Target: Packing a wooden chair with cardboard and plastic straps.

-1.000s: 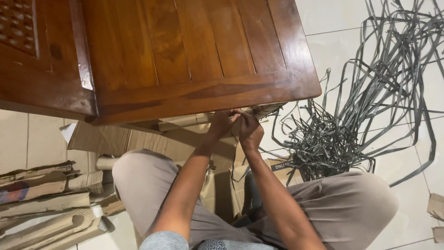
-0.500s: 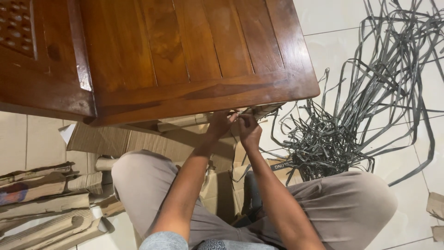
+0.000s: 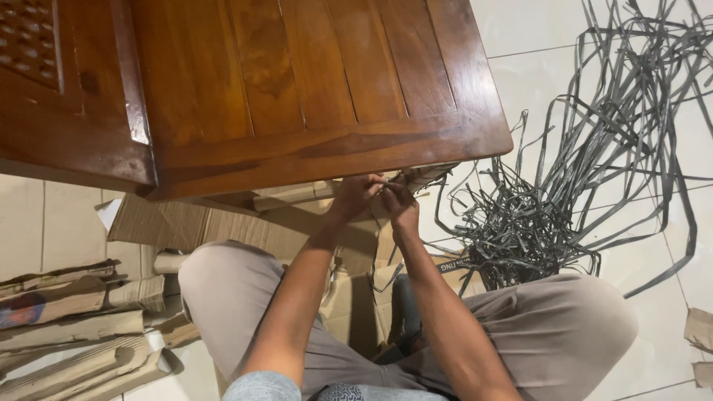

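Cardboard-wrapped bundle (image 3: 416, 178) sits under the wooden worktop (image 3: 297, 96) edge. Left hand (image 3: 356, 197) and right hand (image 3: 399, 206) meet there, fingers pinched on it. Grey straps (image 3: 564, 200) lie nearby.

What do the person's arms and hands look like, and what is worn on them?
Both forearms are bare, slim and long. The left hand and right hand wear no gloves; no rings or watch are visible. At the bottom edge, a grey sleeve covers the left upper arm.
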